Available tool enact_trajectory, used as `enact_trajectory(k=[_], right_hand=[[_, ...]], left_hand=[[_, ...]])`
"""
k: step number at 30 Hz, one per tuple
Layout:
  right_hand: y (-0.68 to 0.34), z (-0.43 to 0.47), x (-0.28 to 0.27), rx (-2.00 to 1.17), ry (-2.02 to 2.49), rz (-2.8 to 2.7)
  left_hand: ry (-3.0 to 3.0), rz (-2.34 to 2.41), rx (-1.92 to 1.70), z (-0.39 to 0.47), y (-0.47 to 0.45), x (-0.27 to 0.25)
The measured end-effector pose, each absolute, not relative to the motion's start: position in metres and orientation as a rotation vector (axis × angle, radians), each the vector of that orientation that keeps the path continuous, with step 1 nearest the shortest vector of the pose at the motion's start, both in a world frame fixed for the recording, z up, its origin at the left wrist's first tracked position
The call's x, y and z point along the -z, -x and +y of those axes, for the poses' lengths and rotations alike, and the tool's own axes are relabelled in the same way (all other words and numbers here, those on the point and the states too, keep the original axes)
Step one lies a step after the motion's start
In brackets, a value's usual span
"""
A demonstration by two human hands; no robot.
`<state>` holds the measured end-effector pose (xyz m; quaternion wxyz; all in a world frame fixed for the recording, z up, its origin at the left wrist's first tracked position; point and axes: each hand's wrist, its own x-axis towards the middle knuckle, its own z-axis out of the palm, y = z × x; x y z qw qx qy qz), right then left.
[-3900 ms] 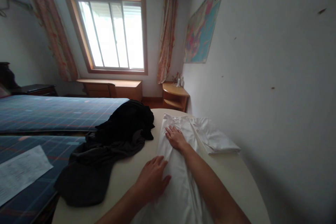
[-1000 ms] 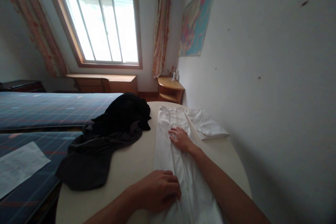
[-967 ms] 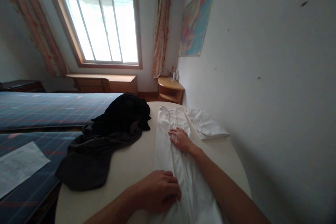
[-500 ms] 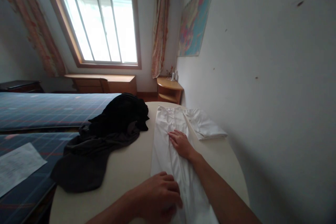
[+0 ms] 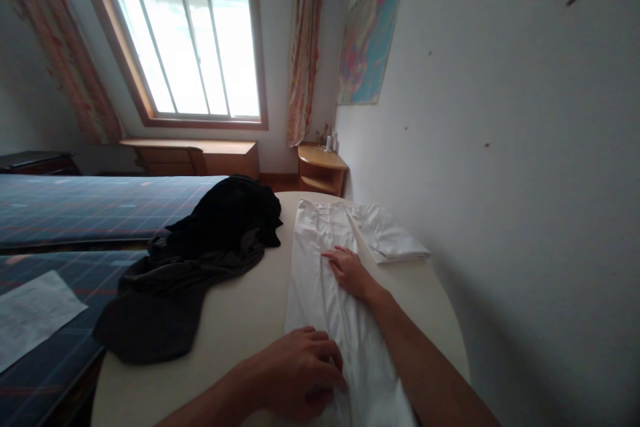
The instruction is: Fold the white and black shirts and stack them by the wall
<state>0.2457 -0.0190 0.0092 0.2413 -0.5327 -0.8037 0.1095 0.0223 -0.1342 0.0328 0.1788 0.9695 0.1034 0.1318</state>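
A pair of white trousers (image 5: 306, 280) lies lengthwise on the pale round table (image 5: 240, 317), its waistband at the far end. My right hand (image 5: 349, 271) rests on the middle of the trousers, fingers stretched out and lying flat. Closer to me, my left hand (image 5: 303, 370) is bent over the lower legs, its fingers curled down and closed on the cloth; the fingertips are partly hidden. To the right of the waistband sits a folded white garment (image 5: 393, 233).
A heap of black and dark grey clothes (image 5: 227, 220) covers the table's left side. Beyond it are blue plaid mattresses (image 5: 110, 207) with a sheet of paper (image 5: 37, 313) on one. The white wall (image 5: 525, 227) runs along the right. A small corner shelf (image 5: 323, 160) stands behind.
The view has shifted very slightly. Both hands stay at nearly the same spots on the trousers; nothing has been taken up or let go.
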Motion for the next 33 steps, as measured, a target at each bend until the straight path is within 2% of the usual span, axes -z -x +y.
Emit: enact_trajectory(k=[11, 17, 33], right_hand=[[-0.226, -0.010, -0.008, -0.298, 1.515, -2.291], [-0.227, -0.007, -0.009, -0.244, 1.469, -2.214], [-0.258, -0.014, -0.016, -0.305, 1.432, -2.210]], left_hand=[[-2.734, 0.256, -0.368, -0.133, -0.025, -0.031], [-2.722, 0.250, -0.493, -0.135, -0.025, -0.037], [-2.658, 0.419, -0.382, -0.132, -0.019, -0.041]])
